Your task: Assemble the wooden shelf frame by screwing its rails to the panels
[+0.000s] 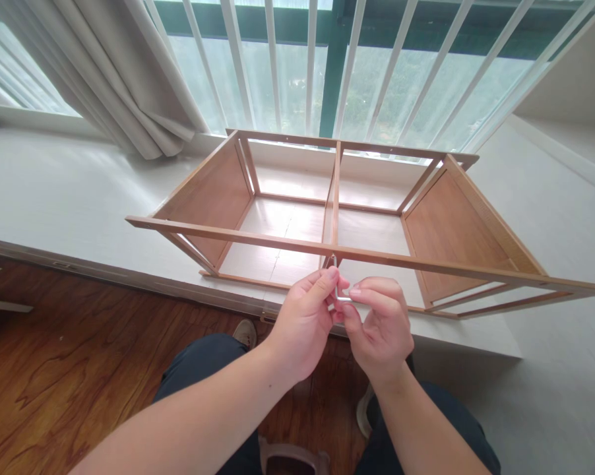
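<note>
A wooden frame [278, 241] with two panelled ends and a middle divider stands on the white window ledge. Both my hands are in front of its near rail, close to where the divider meets it. Between them is a bent metal hex key [344, 299]. My left hand [310, 316] pinches its long arm, whose tip points up to the underside of the rail. The fingers of my right hand [380, 323] are closed on the short arm, which lies sideways. Whether the tip sits in a screw is too small to tell.
Behind the frame is a barred window [297, 86], with a grey curtain [129, 72] at its left. The ledge [64, 178] drops to a wooden floor [80, 349]. My legs and part of a stool [295, 452] are below my hands.
</note>
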Available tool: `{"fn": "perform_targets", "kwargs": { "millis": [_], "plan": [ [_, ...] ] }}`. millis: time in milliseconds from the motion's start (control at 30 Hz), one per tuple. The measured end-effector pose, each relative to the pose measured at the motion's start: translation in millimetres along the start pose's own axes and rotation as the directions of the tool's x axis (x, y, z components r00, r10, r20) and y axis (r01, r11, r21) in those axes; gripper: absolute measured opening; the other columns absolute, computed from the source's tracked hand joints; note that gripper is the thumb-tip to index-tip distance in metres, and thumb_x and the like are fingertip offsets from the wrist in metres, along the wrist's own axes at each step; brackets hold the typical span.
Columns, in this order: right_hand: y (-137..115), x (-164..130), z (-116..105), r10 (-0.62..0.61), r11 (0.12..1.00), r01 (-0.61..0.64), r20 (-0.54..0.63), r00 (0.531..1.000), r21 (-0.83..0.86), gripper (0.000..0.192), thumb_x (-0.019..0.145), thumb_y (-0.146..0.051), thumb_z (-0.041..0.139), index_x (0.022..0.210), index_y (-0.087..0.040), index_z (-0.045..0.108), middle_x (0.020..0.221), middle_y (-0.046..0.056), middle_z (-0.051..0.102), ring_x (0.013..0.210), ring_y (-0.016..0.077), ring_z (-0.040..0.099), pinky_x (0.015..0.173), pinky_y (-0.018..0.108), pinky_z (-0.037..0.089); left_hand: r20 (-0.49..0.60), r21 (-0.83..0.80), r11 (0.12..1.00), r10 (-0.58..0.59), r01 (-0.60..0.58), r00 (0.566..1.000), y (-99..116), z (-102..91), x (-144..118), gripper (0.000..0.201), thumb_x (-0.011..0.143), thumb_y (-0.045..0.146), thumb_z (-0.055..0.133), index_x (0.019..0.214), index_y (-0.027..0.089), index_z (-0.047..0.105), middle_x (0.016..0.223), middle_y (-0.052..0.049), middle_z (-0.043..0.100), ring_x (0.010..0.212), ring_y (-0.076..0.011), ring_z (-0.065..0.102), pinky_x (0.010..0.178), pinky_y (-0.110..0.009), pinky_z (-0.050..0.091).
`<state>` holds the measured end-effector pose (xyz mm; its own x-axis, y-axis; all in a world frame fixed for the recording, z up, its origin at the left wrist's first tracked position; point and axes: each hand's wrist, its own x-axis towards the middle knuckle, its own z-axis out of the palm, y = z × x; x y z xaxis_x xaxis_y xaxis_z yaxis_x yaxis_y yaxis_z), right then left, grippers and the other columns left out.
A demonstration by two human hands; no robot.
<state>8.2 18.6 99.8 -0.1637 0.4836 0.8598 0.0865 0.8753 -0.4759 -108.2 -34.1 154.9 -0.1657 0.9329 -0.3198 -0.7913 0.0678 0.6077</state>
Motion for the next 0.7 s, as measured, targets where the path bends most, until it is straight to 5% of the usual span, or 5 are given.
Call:
{"fn": "perform_targets", "kwargs": {
  "millis": [500,700],
  "plan": [
    [-5,10,1,-0.116,0.987,0.13,0.135,0.984,-0.092,0.049,0.097,-0.009,0.064,0.139,-0.035,0.063,0.117,0.008,0.06,0.107,0.0248,0.066,0.086,0.046,0.063,-0.049,-0.131,0.988,-0.094,0.087,0.994,7,4.7,-2,0.028,0.077,0.033,0.092,0.076,0.013,0.073,0.077,0.0,0.065,0.069,-0.007,0.058,0.066,-0.017,0.048],
    [-8,16,5,-0.126,0.985,0.135,0.084,0.989,-0.111,0.043,0.098,-0.008,0.064,0.134,-0.032,0.069,0.115,0.008,0.06,0.106,0.0238,0.065,0.089,0.045,0.06,-0.05,-0.146,0.985,-0.096,0.087,0.994,7,6.6,-3,0.032,0.075,0.035,0.094,0.076,0.012,0.071,0.075,0.002,0.063,0.067,-0.0057,0.057,0.064,-0.017,0.047]
  ]
}}
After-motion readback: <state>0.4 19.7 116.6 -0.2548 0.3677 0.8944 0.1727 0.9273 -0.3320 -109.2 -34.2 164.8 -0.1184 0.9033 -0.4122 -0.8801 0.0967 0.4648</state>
